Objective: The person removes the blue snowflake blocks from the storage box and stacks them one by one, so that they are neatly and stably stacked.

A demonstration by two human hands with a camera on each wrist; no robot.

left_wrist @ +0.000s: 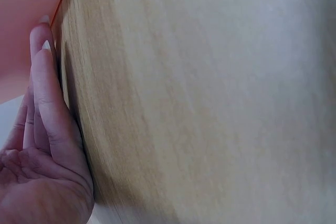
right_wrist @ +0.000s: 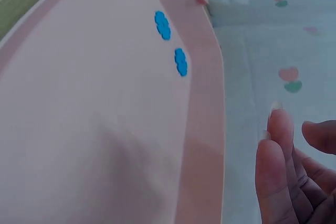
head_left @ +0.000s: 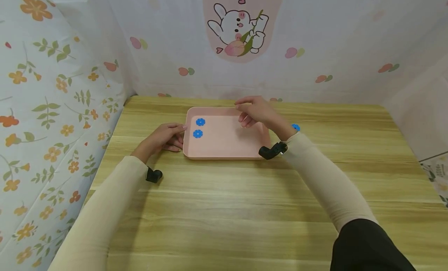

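A pink tray (head_left: 227, 157) lies on the wooden table. On its left side are two blue notched discs (head_left: 200, 122), one behind the other. My left hand (head_left: 164, 137) rests at the tray's left edge, a fingertip against the rim. In the left wrist view the fingers (left_wrist: 46, 85) look fairly straight along the tray's side. Above the back right part of the tray hovers my right hand (head_left: 257, 109), fingers loosely bent. Nothing shows between thumb and fingers (right_wrist: 271, 169) in the right wrist view.
Another blue disc (head_left: 296, 127) lies right of the tray, partly hidden by my right wrist. Patterned cloth (head_left: 168, 41) hangs behind the table, with flowered cloth (head_left: 52, 127) along the left side. Bare wood (head_left: 224, 212) stretches in front of the tray.
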